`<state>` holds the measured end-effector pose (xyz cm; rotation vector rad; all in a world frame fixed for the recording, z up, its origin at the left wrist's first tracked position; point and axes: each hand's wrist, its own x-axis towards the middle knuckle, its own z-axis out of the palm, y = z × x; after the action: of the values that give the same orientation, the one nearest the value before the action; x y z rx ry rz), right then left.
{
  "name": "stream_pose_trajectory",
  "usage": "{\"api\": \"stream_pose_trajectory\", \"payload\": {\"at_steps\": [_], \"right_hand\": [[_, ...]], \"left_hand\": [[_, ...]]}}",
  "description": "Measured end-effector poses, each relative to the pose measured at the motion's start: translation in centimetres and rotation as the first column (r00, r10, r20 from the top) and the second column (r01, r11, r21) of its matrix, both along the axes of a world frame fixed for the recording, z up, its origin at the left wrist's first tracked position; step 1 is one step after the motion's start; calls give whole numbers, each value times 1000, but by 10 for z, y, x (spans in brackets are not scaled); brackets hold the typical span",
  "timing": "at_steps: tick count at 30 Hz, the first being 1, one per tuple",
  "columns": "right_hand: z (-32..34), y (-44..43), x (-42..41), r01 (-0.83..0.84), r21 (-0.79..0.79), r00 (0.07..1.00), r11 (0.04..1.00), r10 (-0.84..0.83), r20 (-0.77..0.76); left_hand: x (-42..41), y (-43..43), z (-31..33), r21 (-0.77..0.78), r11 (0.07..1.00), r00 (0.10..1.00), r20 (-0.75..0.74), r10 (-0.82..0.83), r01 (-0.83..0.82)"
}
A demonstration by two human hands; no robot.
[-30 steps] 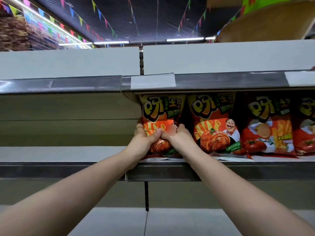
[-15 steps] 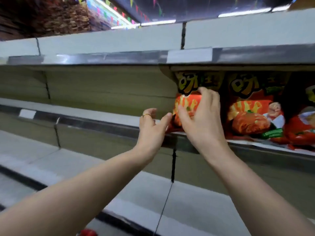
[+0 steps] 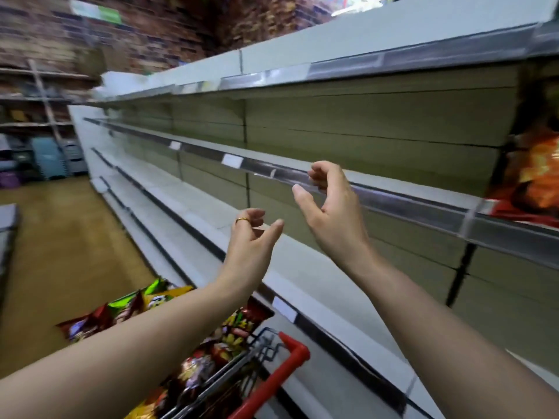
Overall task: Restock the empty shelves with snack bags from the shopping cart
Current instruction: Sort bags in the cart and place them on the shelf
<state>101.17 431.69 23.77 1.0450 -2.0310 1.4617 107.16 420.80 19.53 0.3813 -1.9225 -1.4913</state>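
Both hands hang empty in front of the shelves, the left hand and right hand loosely curled. Snack bags fill the shopping cart below; one bag stands on the shelf at far right.

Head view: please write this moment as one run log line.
left hand: empty, open | right hand: empty, open | snack bags: in shopping cart | shelf: mostly bare

Bright, even light; motion blur, perhaps heaviest toward the edges.
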Motion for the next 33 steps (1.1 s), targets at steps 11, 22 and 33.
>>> {"api": "stream_pose_trajectory", "payload": {"at_steps": [11,22,33], "right_hand": [[-88,-153,16,-324,226,942,919,291,170],[-169,-206,16,-537,474,843,698,413,345],[-251,-253,-6,-602,702,796,381,361,486]], "left_hand": [[75,-140,-70,131,932,925,229,302,-337],[102,-162,-133,199,820,801,425,421,-537],[96,-158,-176,285,653,668,582,464,-701]]}}
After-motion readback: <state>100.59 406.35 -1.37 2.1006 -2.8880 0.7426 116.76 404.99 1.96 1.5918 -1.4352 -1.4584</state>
